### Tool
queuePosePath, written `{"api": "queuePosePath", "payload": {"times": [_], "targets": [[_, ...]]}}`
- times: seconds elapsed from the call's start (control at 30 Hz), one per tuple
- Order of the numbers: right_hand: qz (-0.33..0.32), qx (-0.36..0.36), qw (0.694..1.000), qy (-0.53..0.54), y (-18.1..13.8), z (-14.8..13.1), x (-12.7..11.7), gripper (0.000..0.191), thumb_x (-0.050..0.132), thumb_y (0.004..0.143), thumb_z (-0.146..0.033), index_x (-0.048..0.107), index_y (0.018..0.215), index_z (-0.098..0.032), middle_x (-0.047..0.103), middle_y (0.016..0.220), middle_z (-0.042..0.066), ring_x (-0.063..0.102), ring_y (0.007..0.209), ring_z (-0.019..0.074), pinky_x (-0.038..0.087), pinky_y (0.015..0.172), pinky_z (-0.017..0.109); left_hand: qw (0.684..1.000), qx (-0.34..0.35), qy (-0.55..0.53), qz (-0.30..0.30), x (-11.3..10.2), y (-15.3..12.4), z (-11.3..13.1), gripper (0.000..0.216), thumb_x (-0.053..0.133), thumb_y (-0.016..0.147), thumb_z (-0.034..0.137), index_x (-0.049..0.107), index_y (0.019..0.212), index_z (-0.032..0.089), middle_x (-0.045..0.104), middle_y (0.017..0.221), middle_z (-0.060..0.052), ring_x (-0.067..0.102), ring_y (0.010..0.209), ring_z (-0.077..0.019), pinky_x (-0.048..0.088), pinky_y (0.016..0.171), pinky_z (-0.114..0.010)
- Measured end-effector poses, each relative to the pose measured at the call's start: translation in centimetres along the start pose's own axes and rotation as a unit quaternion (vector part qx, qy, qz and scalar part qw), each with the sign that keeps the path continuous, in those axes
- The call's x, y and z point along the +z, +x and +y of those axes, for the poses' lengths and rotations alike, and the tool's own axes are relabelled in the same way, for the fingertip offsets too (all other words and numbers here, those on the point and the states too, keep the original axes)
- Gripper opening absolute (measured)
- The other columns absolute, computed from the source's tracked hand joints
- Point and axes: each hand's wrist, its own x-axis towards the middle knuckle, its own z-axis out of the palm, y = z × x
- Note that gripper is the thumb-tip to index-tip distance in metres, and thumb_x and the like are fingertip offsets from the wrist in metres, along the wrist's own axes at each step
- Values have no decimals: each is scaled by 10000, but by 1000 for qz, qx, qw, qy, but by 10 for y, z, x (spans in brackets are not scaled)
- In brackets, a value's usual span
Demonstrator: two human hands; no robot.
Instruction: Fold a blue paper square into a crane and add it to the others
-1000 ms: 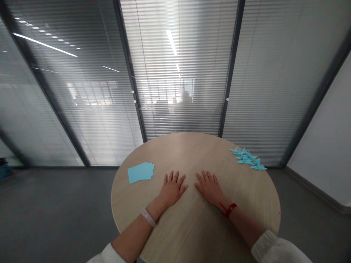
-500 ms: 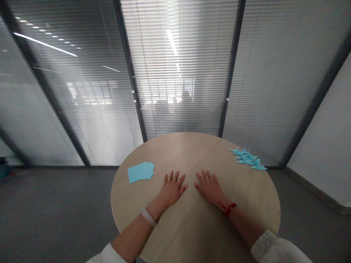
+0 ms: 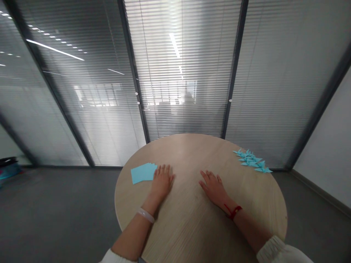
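My left hand (image 3: 162,180) is open, palm down, its fingers at the right edge of a small stack of light blue paper sheets (image 3: 143,173). Whether the fingertips touch the paper I cannot tell. Over the middle right of the round wooden table (image 3: 189,153), my right hand (image 3: 213,185) is also palm down, fingers spread, holding nothing. Several light blue folded paper cranes (image 3: 251,160) lie clustered near the table's far right edge, beyond my right hand.
Glass panels with closed blinds (image 3: 186,120) stand right behind the table. A white wall (image 3: 329,146) rises at the right. On the grey floor (image 3: 68,204) at far left sits a dark and blue bag-like object (image 3: 9,168), partly cut off.
My left hand has moved left, from bare table to the edge of the paper stack. My right hand stays nearly in place. The whole view has shifted slightly.
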Motion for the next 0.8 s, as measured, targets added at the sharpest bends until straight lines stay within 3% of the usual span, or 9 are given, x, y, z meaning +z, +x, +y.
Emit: {"api": "queuePosePath", "payload": {"times": [0.1, 0.2, 0.43, 0.8], "targets": [[34, -9, 999, 9, 2, 4, 0, 494, 321, 942, -359, 403, 1382, -151, 436, 1395, 176, 382, 1296, 313, 250, 1056, 544, 992, -111, 64, 14, -7, 3, -31, 461, 436, 900, 318, 483, 1259, 33, 511, 1272, -243, 474, 1184, -331, 356, 970, -442], [61, -16, 998, 25, 4, 8, 2, 473, 345, 928, -336, 430, 1358, -157, 473, 1367, 167, 415, 1273, 306, 271, 1044, 548, 989, -120, 79, -41, -14, -1, -46, 330, 437, 894, 268, 595, 1060, 31, 617, 1051, -213, 572, 1024, -304, 422, 865, -388], [97, -31, 992, 68, 4, 7, -1, 442, 345, 905, -259, 456, 1323, -162, 538, 1310, 133, 472, 1227, 269, 287, 1044, 531, 988, -113, 78, -69, -14, -3, -39, 317, 316, 898, 114, 618, 975, 58, 636, 925, -184, 616, 906, -273, 459, 731, -343], [114, -48, 988, 89, 4, 5, -5, 446, 360, 883, -237, 479, 1305, -157, 587, 1247, 132, 531, 1160, 263, 316, 1038, 513, 987, -121, 84, -70, -21, -4, -27, 324, 316, 883, 54, 626, 978, 47, 651, 904, -196, 646, 896, -275, 486, 724, -342]]}}
